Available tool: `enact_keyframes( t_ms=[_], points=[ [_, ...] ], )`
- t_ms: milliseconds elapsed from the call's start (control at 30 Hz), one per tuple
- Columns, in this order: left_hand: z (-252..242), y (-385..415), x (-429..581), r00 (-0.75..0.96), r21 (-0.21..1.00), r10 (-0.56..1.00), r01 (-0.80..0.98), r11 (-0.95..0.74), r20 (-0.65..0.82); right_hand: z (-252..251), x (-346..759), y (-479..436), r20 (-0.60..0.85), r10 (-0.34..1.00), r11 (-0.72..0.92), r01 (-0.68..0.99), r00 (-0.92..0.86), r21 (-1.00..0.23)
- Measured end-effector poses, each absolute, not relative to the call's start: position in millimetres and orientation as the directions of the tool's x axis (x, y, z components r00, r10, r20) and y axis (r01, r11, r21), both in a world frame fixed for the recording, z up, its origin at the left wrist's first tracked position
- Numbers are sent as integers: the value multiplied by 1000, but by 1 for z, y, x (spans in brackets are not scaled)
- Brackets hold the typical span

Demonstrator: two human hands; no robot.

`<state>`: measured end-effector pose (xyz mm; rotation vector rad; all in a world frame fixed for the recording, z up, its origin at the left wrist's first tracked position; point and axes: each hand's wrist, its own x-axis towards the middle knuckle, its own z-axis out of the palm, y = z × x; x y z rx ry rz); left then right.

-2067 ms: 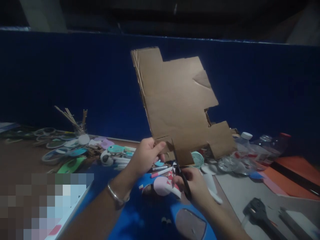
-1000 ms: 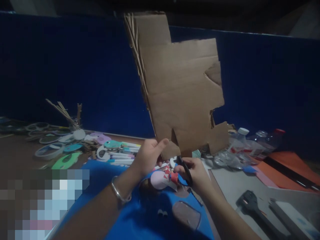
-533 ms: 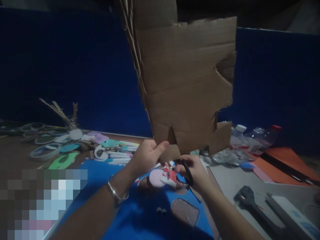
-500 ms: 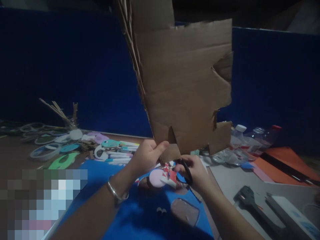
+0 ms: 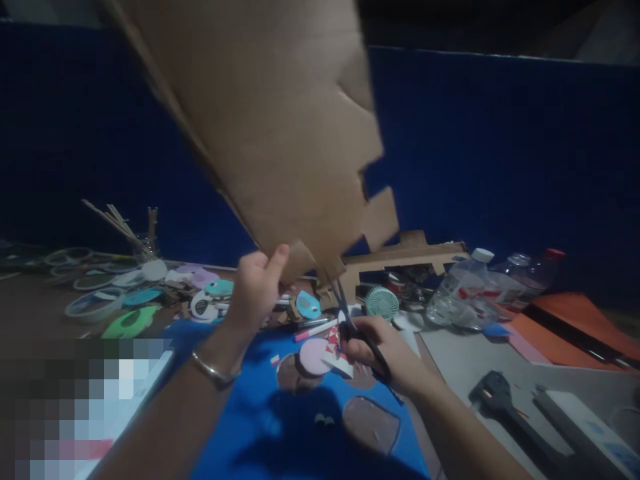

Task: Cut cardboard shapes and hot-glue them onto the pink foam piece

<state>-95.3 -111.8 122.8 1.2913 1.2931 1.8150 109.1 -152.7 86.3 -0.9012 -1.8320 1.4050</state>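
Note:
A large brown cardboard sheet (image 5: 285, 120) with notched edges rises in front of me, tilted to the left. My left hand (image 5: 257, 283) grips its lower left corner, thumb on the near face. In my right hand (image 5: 380, 347) are black-handled scissors (image 5: 345, 303), their blades pointing up at the sheet's lower edge beside a cut there. Below both hands lies a blue sheet (image 5: 270, 433) with cut-out holes. On it rest a pale pink oval (image 5: 315, 357), red and white paper scraps (image 5: 334, 341) and two small round pieces (image 5: 324, 420).
Plastic bottles (image 5: 465, 287), a mint-green fan (image 5: 382, 303) and cardboard offcuts (image 5: 415, 257) stand at the back. At right lie a black glue gun (image 5: 505, 407) and orange paper (image 5: 575, 333). Tape rings (image 5: 95, 303), sticks (image 5: 117, 223) and a green cut-out (image 5: 130, 322) are at left.
My left hand has moved left and up, tilting the cardboard sheet leftward. More of the scissors' blades show now, and the fan and offcuts behind have come into view.

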Motion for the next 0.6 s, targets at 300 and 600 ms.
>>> enact_keyframes(
  t_ms=[300, 600],
  points=[
    [91, -40, -164, -641, 940, 718, 16, -340, 270, 89, 109, -149, 58, 837, 201, 206, -544, -958],
    [35, -21, -178, -567, 984, 805, 129, -118, 171, 90, 107, -148, 72, 850, 234, 251, -522, -939]
  ],
)
